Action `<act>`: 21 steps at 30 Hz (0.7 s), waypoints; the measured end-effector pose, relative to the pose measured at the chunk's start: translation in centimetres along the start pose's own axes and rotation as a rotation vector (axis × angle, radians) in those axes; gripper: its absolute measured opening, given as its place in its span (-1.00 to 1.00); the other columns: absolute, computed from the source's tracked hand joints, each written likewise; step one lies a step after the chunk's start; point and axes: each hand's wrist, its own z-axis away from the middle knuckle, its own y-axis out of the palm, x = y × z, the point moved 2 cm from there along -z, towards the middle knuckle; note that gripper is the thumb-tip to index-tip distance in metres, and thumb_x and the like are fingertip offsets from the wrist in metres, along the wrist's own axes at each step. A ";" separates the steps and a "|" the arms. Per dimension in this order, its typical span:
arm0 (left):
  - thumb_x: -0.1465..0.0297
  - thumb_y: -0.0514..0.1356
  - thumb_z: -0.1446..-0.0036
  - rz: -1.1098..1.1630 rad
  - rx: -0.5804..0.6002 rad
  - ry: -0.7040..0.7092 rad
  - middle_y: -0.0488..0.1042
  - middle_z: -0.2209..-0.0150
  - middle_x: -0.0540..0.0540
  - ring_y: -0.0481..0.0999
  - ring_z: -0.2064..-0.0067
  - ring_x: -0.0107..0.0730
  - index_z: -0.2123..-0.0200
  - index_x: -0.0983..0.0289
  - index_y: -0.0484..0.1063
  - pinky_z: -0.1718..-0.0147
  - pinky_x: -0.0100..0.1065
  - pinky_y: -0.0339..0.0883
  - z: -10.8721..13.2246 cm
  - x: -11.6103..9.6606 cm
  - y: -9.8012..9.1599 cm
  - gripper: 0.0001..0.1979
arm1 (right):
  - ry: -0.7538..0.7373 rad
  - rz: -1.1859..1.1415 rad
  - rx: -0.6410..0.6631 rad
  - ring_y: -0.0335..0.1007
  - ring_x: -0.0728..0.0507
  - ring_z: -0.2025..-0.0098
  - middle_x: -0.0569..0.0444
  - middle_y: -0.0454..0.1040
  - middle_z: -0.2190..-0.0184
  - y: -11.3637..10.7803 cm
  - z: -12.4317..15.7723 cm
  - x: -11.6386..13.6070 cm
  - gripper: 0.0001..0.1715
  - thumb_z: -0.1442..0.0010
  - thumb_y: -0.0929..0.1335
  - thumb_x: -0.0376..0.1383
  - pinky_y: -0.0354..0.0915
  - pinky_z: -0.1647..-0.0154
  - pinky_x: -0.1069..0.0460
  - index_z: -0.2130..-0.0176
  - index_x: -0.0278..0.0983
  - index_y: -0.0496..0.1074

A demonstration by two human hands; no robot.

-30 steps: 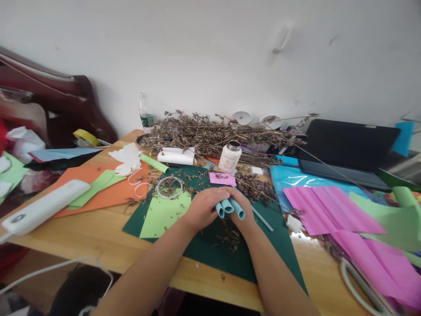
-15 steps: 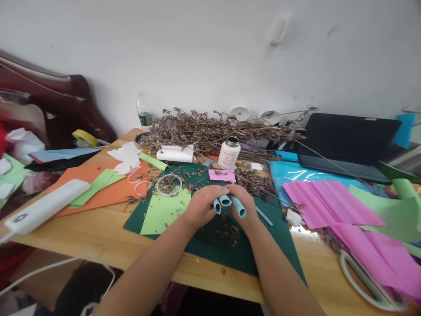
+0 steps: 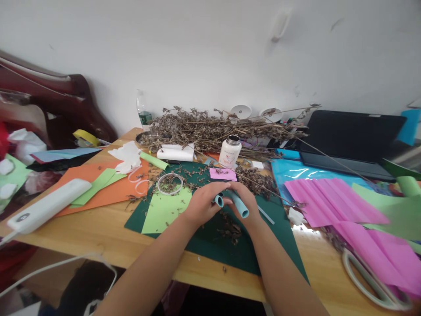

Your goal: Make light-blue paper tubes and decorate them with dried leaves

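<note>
Far left, a long white case [image 3: 49,208] lies on the wooden table [image 3: 101,240], its near end close to the table's front edge. It overlaps the left part of an orange sheet [image 3: 107,195], which carries green strips [image 3: 98,186] and crumpled white paper [image 3: 126,156].

Next is the dark green mat [image 3: 283,239]. A light green sheet [image 3: 164,210] lies on its left part, with a white ring [image 3: 158,189] over the sheet's back edge. Dry leaf bits are scattered about both.

The left hand [image 3: 204,204] is above the mat's middle, fingers curled round a short blue tube [image 3: 219,200]. From where I stand, working room shows below the hands and in front of them (a strip of wood runs between mat and table edge). Behind the hands, a pink slip [image 3: 222,174], an upright white bottle [image 3: 230,152] and a bank of dried stems [image 3: 210,127] limit the reach.

The right hand [image 3: 247,197] grasps a longer blue tube [image 3: 240,205], its round end facing the wearer; some fingertips are hidden.

Past the mat's right edge, a narrow band of wood separates it from pink sheets [image 3: 325,202]. A blue packet [image 3: 281,169] and a raised laptop [image 3: 348,140] fill the back right.
</note>
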 end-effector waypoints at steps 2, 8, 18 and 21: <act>0.29 0.08 0.01 -0.013 -0.009 0.002 0.43 0.22 0.13 0.39 0.16 -0.38 0.16 0.27 0.25 0.20 -0.36 0.30 -0.1 0.0 0.0 -0.69 | -0.020 0.010 -0.003 0.31 -0.14 0.26 -0.06 0.38 0.32 0.0 0.0 0.0 -0.69 -0.04 0.21 -0.17 0.26 0.29 -0.04 0.20 -0.27 0.22; 0.24 0.06 0.01 -0.027 -0.025 0.004 0.44 0.25 0.15 0.40 0.18 -0.37 0.20 0.30 0.27 0.21 -0.35 0.30 -0.1 0.0 0.0 -0.67 | -0.061 0.033 -0.020 0.31 -0.14 0.29 -0.08 0.37 0.35 0.2 -0.1 -0.1 -0.66 -0.04 0.21 -0.16 0.26 0.33 -0.02 0.21 -0.30 0.21; 0.17 0.15 0.15 0.111 0.061 -0.089 0.39 0.23 0.17 0.35 0.16 -0.30 0.21 0.29 0.28 0.16 -0.28 0.24 -0.2 0.9 0.6 -0.56 | -0.021 0.042 0.035 0.33 -0.13 0.34 -0.03 0.41 0.41 0.2 -0.2 -0.1 -0.73 -0.01 0.25 -0.16 0.27 0.34 -0.01 0.32 -0.29 0.28; 0.14 0.19 0.23 0.197 0.176 -0.133 0.36 0.22 0.18 0.32 0.16 -0.28 0.17 0.29 0.25 0.16 -0.27 0.24 -0.1 1.6 0.8 -0.47 | -0.021 0.059 0.057 0.34 -0.14 0.34 -0.03 0.43 0.42 0.1 -0.3 -0.1 -0.76 0.00 0.26 -0.17 0.28 0.33 -0.02 0.35 -0.28 0.31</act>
